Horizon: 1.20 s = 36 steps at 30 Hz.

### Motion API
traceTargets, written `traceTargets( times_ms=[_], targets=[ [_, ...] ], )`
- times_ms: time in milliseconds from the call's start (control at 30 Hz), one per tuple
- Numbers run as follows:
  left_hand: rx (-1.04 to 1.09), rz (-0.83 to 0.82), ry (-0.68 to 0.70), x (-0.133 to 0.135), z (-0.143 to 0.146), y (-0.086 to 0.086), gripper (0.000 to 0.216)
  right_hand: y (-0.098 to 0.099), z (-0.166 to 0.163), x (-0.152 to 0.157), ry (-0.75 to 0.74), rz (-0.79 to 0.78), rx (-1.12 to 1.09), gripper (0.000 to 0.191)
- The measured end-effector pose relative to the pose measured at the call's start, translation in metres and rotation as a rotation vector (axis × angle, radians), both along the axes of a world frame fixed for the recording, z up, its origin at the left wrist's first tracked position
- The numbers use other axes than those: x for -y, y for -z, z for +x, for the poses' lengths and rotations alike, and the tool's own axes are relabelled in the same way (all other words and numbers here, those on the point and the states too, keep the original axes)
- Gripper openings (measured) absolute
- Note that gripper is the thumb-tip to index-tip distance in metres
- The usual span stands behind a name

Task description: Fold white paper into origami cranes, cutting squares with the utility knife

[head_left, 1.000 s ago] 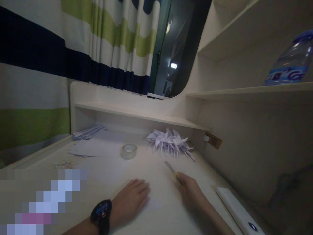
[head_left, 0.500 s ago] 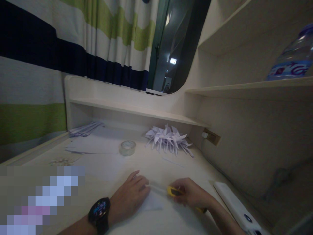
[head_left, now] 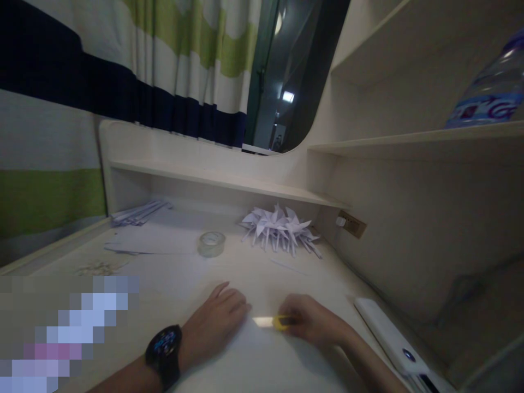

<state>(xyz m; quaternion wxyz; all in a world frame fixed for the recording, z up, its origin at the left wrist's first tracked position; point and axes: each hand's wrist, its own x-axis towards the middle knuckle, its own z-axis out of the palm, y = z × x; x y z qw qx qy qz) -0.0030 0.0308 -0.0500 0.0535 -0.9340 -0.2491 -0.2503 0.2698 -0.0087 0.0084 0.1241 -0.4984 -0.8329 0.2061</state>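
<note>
At a pale wooden desk point(head_left: 327, 273), the left hand point(head_left: 219, 322), with a black round-faced wristwatch point(head_left: 164, 349) on its wrist, lies palm-down with fingers spread and flat, pressing on a white sheet of paper point(head_left: 249, 363) at the desk's near edge. The right hand point(head_left: 313, 326) is curled tight around a yellow-handled utility knife point(head_left: 281, 322). Its short bright blade points left and rests low over the sheet in the gap between the two hands, close to the left fingertips. From my remote seat I cannot tell whether the edge is touching the paper. Farther back, near the middle of the desk, stands a clear roll of sticky tape point(head_left: 212, 243). Just right of it, under the low shelf, is a heap of folded white paper pinwheels point(head_left: 280, 229). A flat stack of white sheets point(head_left: 151, 243) lies to the left of the tape, and a bundle of thin white paper strips point(head_left: 139, 213) sits behind that in the corner. A long white flat device point(head_left: 388, 335) lies along the desk's right side, near the right forearm. A clear plastic water bottle with a blue label point(head_left: 487, 93) stands on the upper right shelf, and a curtain striped in white, green and navy point(head_left: 123, 65) hangs behind the desk.
</note>
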Motion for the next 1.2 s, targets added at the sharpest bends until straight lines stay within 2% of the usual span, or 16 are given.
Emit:
traceTargets(
  times_ms=[133, 367, 633, 800, 1000, 1133, 1200],
  targets=[
    [0.012, 0.013, 0.03, -0.003, -0.001, 0.004, 0.023, -0.002, -0.002, -0.001, -0.074, 0.057, 0.015, 0.019],
    [-0.004, -0.004, 0.04, -0.002, 0.001, 0.006, 0.015, 0.002, -0.004, -0.004, -0.133, 0.091, 0.053, 0.016],
    [0.052, 0.002, 0.034, -0.002, 0.002, 0.007, 0.025, 0.014, -0.008, -0.003, -0.147, 0.126, 0.017, 0.014],
    [0.071, -0.028, 0.033, -0.001, 0.001, 0.007, 0.027, 0.016, -0.009, 0.005, -0.14, 0.133, -0.002, 0.016],
    [0.05, -0.087, 0.017, 0.008, 0.0, -0.008, 0.025, 0.016, -0.009, 0.018, -0.122, 0.148, -0.009, 0.015],
    [0.014, -0.167, 0.111, 0.02, -0.005, -0.026, 0.022, 0.016, -0.01, 0.023, -0.094, 0.151, -0.018, 0.015],
    [-0.053, -0.18, 0.168, 0.024, -0.008, -0.03, 0.031, 0.016, -0.012, 0.025, -0.087, 0.148, -0.027, 0.016]
  ],
)
